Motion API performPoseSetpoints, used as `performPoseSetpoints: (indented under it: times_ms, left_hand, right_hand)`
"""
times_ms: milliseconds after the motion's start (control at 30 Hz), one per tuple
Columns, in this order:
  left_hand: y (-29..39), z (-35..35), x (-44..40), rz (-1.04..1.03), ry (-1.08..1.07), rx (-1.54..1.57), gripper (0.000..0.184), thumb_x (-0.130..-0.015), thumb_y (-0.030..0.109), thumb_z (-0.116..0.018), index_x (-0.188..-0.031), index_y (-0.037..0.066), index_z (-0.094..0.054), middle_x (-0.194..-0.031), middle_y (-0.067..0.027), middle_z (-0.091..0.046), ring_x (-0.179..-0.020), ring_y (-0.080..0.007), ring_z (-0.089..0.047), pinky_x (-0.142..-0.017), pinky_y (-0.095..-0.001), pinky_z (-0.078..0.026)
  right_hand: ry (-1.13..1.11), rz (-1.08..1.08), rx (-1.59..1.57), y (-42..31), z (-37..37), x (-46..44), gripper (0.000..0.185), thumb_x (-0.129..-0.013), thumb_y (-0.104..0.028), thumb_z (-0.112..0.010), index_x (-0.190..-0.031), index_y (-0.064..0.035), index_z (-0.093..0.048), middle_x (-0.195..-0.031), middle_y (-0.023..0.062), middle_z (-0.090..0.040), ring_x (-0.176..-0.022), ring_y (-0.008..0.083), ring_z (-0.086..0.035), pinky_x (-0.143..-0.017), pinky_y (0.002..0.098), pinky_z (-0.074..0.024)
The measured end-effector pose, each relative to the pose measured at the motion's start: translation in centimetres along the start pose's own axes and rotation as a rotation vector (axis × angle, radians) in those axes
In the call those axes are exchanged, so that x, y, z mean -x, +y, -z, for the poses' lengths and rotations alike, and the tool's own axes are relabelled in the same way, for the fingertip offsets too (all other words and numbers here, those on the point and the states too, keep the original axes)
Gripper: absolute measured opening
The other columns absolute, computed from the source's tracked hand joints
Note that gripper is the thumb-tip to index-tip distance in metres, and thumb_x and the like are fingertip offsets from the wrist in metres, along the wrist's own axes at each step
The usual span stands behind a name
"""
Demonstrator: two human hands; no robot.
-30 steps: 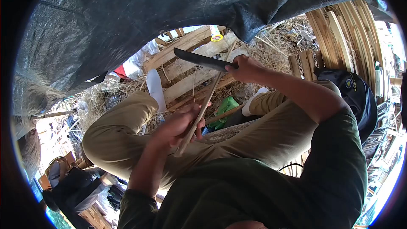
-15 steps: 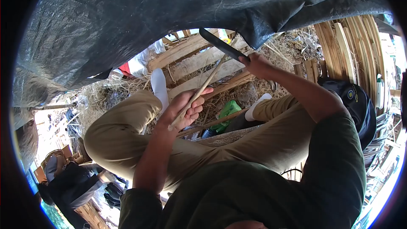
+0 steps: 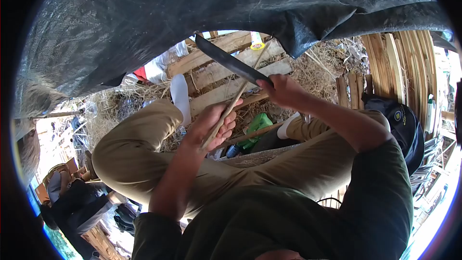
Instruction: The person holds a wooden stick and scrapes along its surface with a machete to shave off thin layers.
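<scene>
My left hand (image 3: pixel 215 123) is closed around a thin wooden stick (image 3: pixel 233 105), which slants up and to the right in front of my lap. In my right hand (image 3: pixel 284 90) is the handle of a machete with a long dark blade (image 3: pixel 226 60). The blade points up and to the left and crosses over the stick, near the stick's upper half. Whether the edge touches the wood I cannot tell. Most of the machete's handle is hidden by my fingers.
A dark tarp (image 3: pixel 159 14) hangs low ahead. Wooden slats (image 3: pixel 214 74) and straw lie between my feet, with a green plastic bag (image 3: pixel 260 124) nearby. Upright boards (image 3: pixel 409 67) and a black cap-like item (image 3: pixel 402 115) are at right. Another person (image 3: pixel 79 207) is at lower left.
My right hand has moved down and to the left, bringing the machete blade across the stick. My left hand has shifted slightly to the right, still holding the stick.
</scene>
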State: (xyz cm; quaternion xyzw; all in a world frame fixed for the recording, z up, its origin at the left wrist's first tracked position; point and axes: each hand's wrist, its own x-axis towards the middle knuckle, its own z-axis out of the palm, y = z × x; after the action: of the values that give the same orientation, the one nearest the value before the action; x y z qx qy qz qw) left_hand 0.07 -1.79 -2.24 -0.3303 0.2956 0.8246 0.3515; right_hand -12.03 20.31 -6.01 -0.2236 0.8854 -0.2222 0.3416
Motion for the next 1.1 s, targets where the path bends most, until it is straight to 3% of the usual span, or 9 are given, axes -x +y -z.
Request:
performPoseSetpoints:
  times_ms: [200, 300, 333, 467, 700, 767, 833, 933, 1100]
  left_hand:
    - [0.5, 0.3, -0.5, 0.004, -0.005, -0.001, 0.043, -0.101, 0.016, -0.040, -0.140, -0.002, -0.038, -0.058, 0.0044, -0.045, -0.040, -0.0029, -0.040, -0.033, -0.0186, -0.033]
    - [0.4, -0.5, -0.2, 0.007, 0.042, -0.055, 0.044, -0.101, 0.017, -0.040, -0.140, -0.002, -0.037, -0.057, 0.0048, -0.044, -0.040, -0.0031, -0.039, -0.034, -0.0185, -0.032]
    - [0.5, -0.8, 0.2, 0.006, 0.054, -0.054, 0.044, -0.101, 0.017, -0.041, -0.141, -0.002, -0.036, -0.057, 0.0050, -0.043, -0.040, -0.0032, -0.038, -0.034, -0.0185, -0.032]
    - [0.0, -0.9, 0.4, -0.006, 0.066, -0.060, 0.043, -0.101, 0.019, -0.043, -0.139, -0.001, -0.039, -0.056, 0.0054, -0.042, -0.040, -0.0032, -0.037, -0.035, -0.0185, -0.032]
    - [0.3, -1.1, 0.8, 0.015, 0.041, -0.075, 0.044, -0.100, 0.020, -0.044, -0.138, -0.001, -0.040, -0.057, 0.0055, -0.044, -0.041, -0.0031, -0.038, -0.036, -0.0200, -0.032]
    - [0.1, -0.8, 0.4, 0.009, 0.045, -0.072, 0.044, -0.100, 0.021, -0.045, -0.139, 0.000, -0.040, -0.056, 0.0056, -0.044, -0.041, -0.0031, -0.038, -0.035, -0.0203, -0.032]
    - [-0.1, -0.9, 0.2, 0.008, 0.052, -0.065, 0.043, -0.100, 0.021, -0.045, -0.139, 0.001, -0.041, -0.056, 0.0056, -0.044, -0.041, -0.0031, -0.038, -0.035, -0.0202, -0.032]
    - [0.2, -1.2, 0.5, 0.009, 0.054, -0.070, 0.044, -0.100, 0.021, -0.045, -0.139, 0.002, -0.041, -0.056, 0.0057, -0.044, -0.041, -0.0032, -0.039, -0.035, -0.0202, -0.032]
    - [-0.2, -1.5, 0.5, 0.019, 0.038, -0.069, 0.044, -0.101, 0.022, -0.045, -0.139, 0.001, -0.042, -0.056, 0.0058, -0.042, -0.040, -0.0035, -0.038, -0.035, -0.0202, -0.031]
  right_hand:
    - [0.011, -0.087, 0.110, 3.3, 0.5, -1.4, 0.056, -0.102, -0.044, -0.043, -0.090, 0.0080, -0.061, -0.068, 0.0238, -0.063, -0.057, 0.0363, -0.065, -0.054, 0.0464, -0.0515]
    - [0.193, 0.218, -0.006, 1.4, -1.9, 0.3, 0.054, -0.102, -0.043, -0.042, -0.089, 0.0064, -0.060, -0.068, 0.0227, -0.062, -0.051, 0.0341, -0.063, -0.049, 0.0450, -0.0496]
    - [-0.034, -0.105, -0.095, -1.9, 0.8, 1.1, 0.053, -0.102, -0.041, -0.043, -0.083, 0.0049, -0.061, -0.067, 0.0234, -0.062, -0.056, 0.0335, -0.065, -0.048, 0.0445, -0.0492]
    - [-0.027, -0.134, 0.019, 2.1, 2.0, -1.5, 0.049, -0.102, -0.038, -0.046, -0.083, 0.0046, -0.063, -0.072, 0.0249, -0.063, -0.067, 0.0332, -0.068, -0.049, 0.0433, -0.0499]
    - [-0.165, -0.087, -0.015, -2.0, 1.9, 0.6, 0.044, -0.103, -0.033, -0.043, -0.110, 0.0083, -0.055, -0.066, 0.0138, -0.057, -0.064, 0.0303, -0.065, -0.045, 0.0391, -0.0494]
    - [0.146, 0.272, 0.597, 3.6, -0.7, -1.1, 0.046, -0.105, -0.034, -0.038, -0.110, 0.0080, -0.056, -0.067, 0.0146, -0.058, -0.061, 0.0290, -0.065, -0.046, 0.0387, -0.0501]
    - [-0.133, -0.369, -0.097, -1.4, 3.2, 0.1, 0.048, -0.105, -0.036, -0.037, -0.109, 0.0074, -0.057, -0.069, 0.0155, -0.060, -0.060, 0.0277, -0.065, -0.046, 0.0385, -0.0504]
    - [0.014, 0.192, 0.254, 0.9, -1.4, 0.1, 0.054, -0.102, -0.044, -0.041, -0.098, 0.0060, -0.062, -0.075, 0.0200, -0.064, -0.063, 0.0298, -0.067, -0.050, 0.0407, -0.0529]
    - [0.068, 0.017, -0.069, 2.0, 1.2, -1.3, 0.048, -0.102, -0.040, -0.043, -0.097, 0.0036, -0.063, -0.076, 0.0235, -0.064, -0.063, 0.0386, -0.067, -0.057, 0.0468, -0.0542]
